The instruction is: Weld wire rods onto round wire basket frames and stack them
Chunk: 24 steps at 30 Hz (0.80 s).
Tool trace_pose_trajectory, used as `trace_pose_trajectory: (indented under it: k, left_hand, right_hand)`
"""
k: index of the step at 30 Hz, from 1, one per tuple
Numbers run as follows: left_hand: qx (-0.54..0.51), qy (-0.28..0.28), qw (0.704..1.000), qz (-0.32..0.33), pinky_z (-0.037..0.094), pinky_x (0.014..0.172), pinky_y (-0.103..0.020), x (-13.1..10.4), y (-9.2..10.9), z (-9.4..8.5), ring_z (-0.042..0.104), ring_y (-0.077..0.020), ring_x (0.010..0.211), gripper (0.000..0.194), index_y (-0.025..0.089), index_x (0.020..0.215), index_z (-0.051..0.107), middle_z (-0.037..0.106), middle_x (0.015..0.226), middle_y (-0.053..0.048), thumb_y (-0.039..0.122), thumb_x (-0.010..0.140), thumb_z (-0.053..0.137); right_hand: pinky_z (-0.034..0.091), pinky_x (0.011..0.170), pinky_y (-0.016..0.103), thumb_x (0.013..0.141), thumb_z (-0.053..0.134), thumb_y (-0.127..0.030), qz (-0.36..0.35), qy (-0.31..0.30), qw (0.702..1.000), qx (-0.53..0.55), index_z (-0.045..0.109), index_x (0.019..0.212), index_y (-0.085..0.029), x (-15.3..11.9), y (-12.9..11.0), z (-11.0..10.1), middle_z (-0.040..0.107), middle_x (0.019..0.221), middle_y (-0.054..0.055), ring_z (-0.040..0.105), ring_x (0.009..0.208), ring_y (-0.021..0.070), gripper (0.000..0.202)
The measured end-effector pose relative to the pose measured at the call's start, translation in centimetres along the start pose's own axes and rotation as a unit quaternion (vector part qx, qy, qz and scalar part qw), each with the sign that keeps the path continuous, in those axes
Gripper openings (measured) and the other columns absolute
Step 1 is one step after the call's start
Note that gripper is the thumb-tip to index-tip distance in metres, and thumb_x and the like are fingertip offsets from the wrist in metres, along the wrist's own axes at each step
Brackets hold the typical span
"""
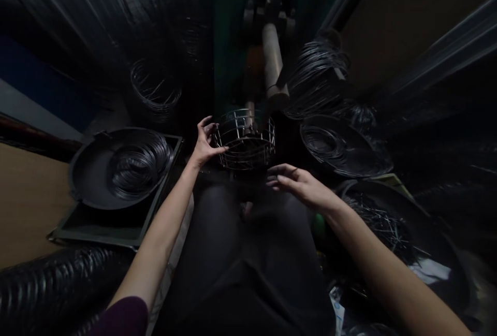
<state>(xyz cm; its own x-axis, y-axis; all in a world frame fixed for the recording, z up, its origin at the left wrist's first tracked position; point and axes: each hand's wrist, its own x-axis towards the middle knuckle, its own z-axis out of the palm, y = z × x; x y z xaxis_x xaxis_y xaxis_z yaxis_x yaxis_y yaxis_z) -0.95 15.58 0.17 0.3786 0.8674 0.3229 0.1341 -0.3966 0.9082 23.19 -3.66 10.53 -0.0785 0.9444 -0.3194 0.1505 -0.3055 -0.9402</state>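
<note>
A round wire basket [245, 154] sits in the middle of the view, around the lower tip of a machine's arm. My left hand [205, 142] grips the basket's left side, its thumb lying across the front wires and its fingers curled at the outer edge. To the lower right of the basket, my right hand [292, 179] is apart from it, fingers stretched out and holding nothing visible. Above the basket hangs the machine's thick cylindrical arm [274, 59]. The wires under my left fingers are partly hidden.
At left, a dark basin [91, 168] of wire rings rests on a crate [104, 230]. On the right are another basin [367, 157] with rings and a basin [430, 227] of short wire pieces. A stack of wire hoops [318, 77] stands behind. Dimness blurs the edges.
</note>
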Motion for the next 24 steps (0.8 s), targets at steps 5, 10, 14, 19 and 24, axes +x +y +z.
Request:
trace_pose_trajectory:
  k: [5, 10, 14, 19, 24]
  left_hand:
    - [0.082, -0.035, 0.99, 0.108, 0.04, 0.111, -0.044, -1.8, 4.7, -1.4, 0.049, -0.027, 0.128, 0.095, 0.024, 0.132, 0.033, 0.047, 0.133, -0.013, 0.054, 0.057, 0.083]
    - [0.215, -0.085, 0.964, 0.129, 0.038, 0.111, -0.049, -2.1, 7.7, -0.7, 0.044, -0.0319, 0.129, 0.073, 0.024, 0.12, 0.053, 0.049, 0.133, -0.012, 0.04, 0.056, 0.087]
    - [0.228, -0.104, 0.959, 0.133, 0.038, 0.109, -0.052, -1.7, 8.0, 0.6, 0.043, -0.0346, 0.128, 0.067, 0.021, 0.115, 0.058, 0.046, 0.135, -0.014, 0.037, 0.056, 0.087]
    - [0.219, -0.084, 0.964, 0.124, 0.038, 0.109, -0.052, -1.4, 7.8, 2.2, 0.043, -0.0351, 0.128, 0.064, 0.019, 0.109, 0.058, 0.047, 0.134, -0.015, 0.034, 0.054, 0.087]
    - [0.221, -0.083, 0.964, 0.121, 0.038, 0.108, -0.053, -1.1, 8.1, 3.2, 0.042, -0.0355, 0.129, 0.059, 0.019, 0.104, 0.057, 0.047, 0.134, -0.016, 0.034, 0.055, 0.085]
  right_hand:
    - [0.042, 0.047, 0.022, 0.077, 0.071, -0.047, -0.042, -0.003, 0.997, -0.063, 0.058, 0.124, -0.019, 1.0, -2.5, 2.1, 0.061, 0.07, -0.003, 0.054, 0.052, 0.0094, 0.056]
    - [0.045, 0.055, 0.024, 0.081, 0.067, -0.039, -0.065, 0.016, 0.969, -0.236, 0.073, 0.093, -0.018, 4.0, -4.3, 2.7, 0.067, 0.068, 0.0, 0.058, 0.058, 0.0121, 0.025]
    - [0.05, 0.078, 0.03, 0.091, 0.058, -0.04, -0.143, 0.081, 0.855, -0.492, 0.073, 0.108, -0.02, 4.6, -4.3, 3.1, 0.075, 0.098, 0.007, 0.07, 0.087, 0.0206, 0.031]
    - [0.051, 0.066, 0.03, 0.094, 0.052, -0.037, -0.137, 0.062, 0.72, -0.678, 0.051, 0.141, -0.021, 3.7, -3.3, 3.4, 0.065, 0.128, 0.009, 0.07, 0.098, 0.0243, 0.049]
    - [0.048, 0.06, 0.027, 0.097, 0.045, -0.031, -0.156, 0.087, 0.696, -0.696, 0.054, 0.138, -0.026, 3.5, -2.3, 2.7, 0.064, 0.129, 0.004, 0.071, 0.095, 0.0194, 0.042]
